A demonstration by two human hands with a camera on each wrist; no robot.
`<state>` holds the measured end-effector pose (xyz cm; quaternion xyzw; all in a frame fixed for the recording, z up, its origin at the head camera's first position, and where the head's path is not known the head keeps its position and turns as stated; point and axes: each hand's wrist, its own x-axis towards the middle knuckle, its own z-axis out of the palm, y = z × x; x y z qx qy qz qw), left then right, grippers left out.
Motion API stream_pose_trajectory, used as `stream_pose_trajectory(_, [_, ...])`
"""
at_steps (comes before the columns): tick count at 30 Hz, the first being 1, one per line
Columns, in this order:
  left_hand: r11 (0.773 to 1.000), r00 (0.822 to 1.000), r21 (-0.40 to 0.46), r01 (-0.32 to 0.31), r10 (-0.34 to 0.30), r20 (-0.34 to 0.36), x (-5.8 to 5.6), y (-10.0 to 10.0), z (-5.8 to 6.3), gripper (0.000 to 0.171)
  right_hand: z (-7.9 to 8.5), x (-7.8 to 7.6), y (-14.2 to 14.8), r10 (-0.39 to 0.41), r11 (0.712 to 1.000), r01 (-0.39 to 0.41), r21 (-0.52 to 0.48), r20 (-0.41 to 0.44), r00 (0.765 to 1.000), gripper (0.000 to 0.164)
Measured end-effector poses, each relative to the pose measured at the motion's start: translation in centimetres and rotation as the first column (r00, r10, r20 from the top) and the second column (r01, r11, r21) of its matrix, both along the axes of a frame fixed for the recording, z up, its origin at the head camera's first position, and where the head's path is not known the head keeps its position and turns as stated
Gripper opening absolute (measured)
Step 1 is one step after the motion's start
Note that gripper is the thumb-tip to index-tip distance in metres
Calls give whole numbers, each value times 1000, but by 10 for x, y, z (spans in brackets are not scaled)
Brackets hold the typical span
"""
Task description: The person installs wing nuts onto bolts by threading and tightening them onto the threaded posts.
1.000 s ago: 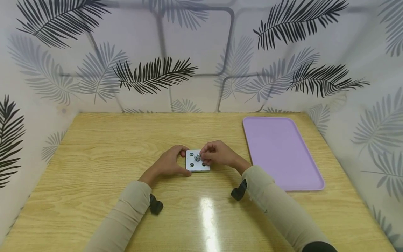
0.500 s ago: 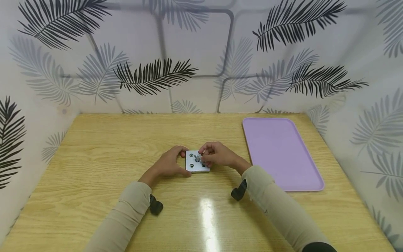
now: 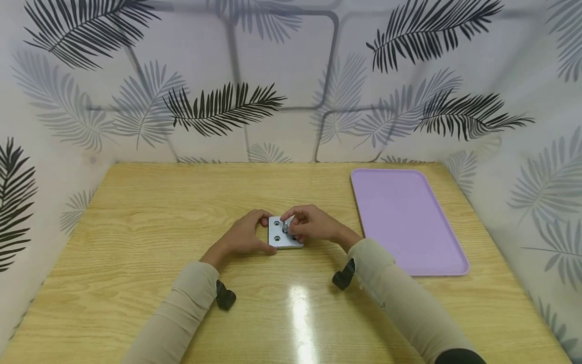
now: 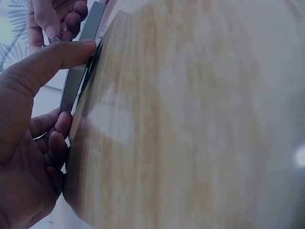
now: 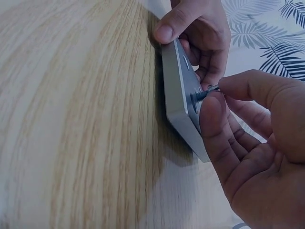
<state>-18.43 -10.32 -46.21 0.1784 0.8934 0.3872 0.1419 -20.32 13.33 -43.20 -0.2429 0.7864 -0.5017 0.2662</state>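
R fingers [image 5: 255, 87] pinch screw [image 5: 199, 96] btwn them, at plate [image 5: 174, 88] ctr; L fingers [image 4: 58, 144] hold plate.

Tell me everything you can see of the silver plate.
The silver plate is a thick, squarish slab with slightly rounded corners, metallic-looking. Two round holes show along its left side; a third is partly covered by the right hand, whose fingers pinch a small metal fastener standing near the plate's middle. It appears to lie flat on the wooden table. The left hand grips its left side, thumb at the near edge.
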Motion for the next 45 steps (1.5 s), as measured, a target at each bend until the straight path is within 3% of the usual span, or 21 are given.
stream_pose_trajectory(6, [1000,1000,-9,3,-3,-4,0,0,-1,75,1,1,1,9,1000,-9,-15,-23,1000,29])
stream_pose_trajectory(16, [1000,1000,-9,-1,0,-12,1,1,1,76,3,3,-1,-121,991,122,55,-21,992,22])
stream_pose_trajectory(22, [1000,1000,-7,-1,1,-12,2,1,2,75,0,2,0,-151,987,152,43,-12,988,19])
stream_pose_trajectory(39, [1000,1000,0,-6,6,3,2,1,2,77,0,3,1,-128,992,127,22,23,992,12])
stream_pose_trajectory(45, [1000,1000,-7,-10,10,1,1,1,1,77,0,3,0,-109,994,108,14,29,994,18])
